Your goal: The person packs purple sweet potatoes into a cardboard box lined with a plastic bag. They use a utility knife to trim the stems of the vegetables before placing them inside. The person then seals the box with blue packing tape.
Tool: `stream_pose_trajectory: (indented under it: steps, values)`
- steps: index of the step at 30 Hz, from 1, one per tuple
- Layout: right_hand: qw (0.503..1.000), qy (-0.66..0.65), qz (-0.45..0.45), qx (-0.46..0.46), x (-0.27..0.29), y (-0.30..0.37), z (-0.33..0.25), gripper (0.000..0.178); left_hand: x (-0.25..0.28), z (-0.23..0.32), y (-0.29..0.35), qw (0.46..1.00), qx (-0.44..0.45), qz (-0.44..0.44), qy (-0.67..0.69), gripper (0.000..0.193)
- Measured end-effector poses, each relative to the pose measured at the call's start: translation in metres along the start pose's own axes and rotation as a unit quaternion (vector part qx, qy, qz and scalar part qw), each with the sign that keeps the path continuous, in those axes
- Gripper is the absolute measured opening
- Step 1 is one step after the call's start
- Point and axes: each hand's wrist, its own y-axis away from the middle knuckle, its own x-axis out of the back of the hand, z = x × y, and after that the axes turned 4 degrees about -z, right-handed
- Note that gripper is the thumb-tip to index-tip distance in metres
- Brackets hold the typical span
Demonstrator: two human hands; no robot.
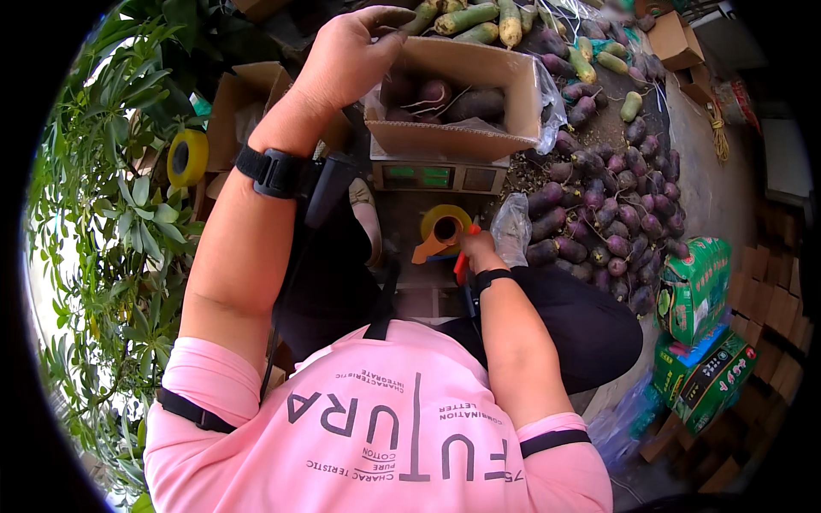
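Carton (453,141), top centre, holds purple radishes (475,104) but remains open; left hand (352,47) at its rim, grip unclear, right hand (481,246) clamped on red handle (462,268).

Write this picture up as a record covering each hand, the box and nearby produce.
Left hand: at the far left corner of an open brown cardboard box
Right hand: closed around a red-orange handle, near a yellow tape roll
Box contents: dark purple root vegetables
Under box: scale with green-lit display
Right: heap of purple roots
Beyond box: long green vegetables
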Motion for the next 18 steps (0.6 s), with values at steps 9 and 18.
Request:
stream_pose_trajectory:
  steps: [9,18]
  values:
    - [0.989,0.113,0.002,0.092,-0.017,0.010,-0.020,0.054,0.037,-0.024,-0.011,0.983,0.092,0.148,-0.054,0.036]
    - [0.829,-0.557,0.028,0.028,0.153,-0.011,-0.125,0.063,0.029,-0.056,-0.022,0.917,0.357,-0.170,-0.059,0.084]
